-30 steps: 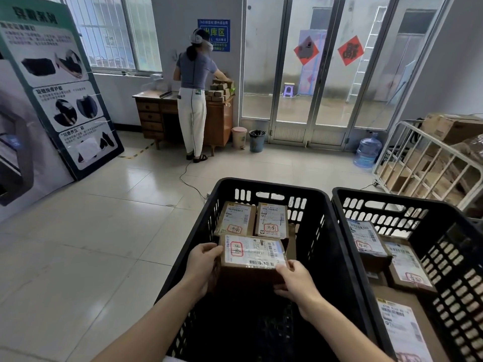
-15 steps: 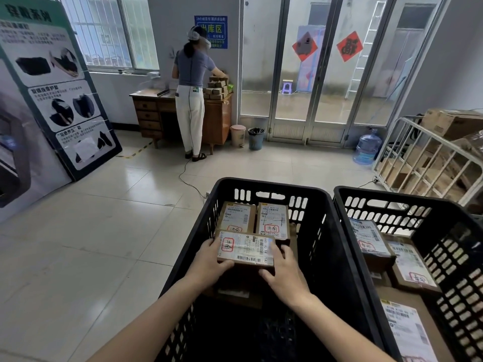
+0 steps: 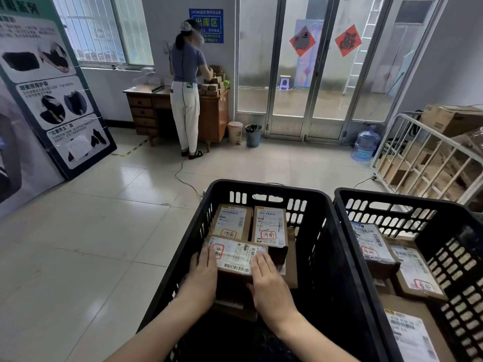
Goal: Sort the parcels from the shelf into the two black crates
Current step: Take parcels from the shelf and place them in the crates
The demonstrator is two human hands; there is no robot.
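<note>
Two flat, unclenched grips — left grip (image 3: 202,273) and right grip (image 3: 269,280) — rested atop the parcel (image 3: 235,254) inside the left crate (image 3: 261,186) (placing step, seemingly), so next they should lift off and fetch another.

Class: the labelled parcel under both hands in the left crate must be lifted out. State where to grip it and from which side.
I would grip the parcel by its two short ends, from above, about where the left hand and right hand rest. It lies flat, label up, long side across the crate, and two parcels behind block its far side.
</note>
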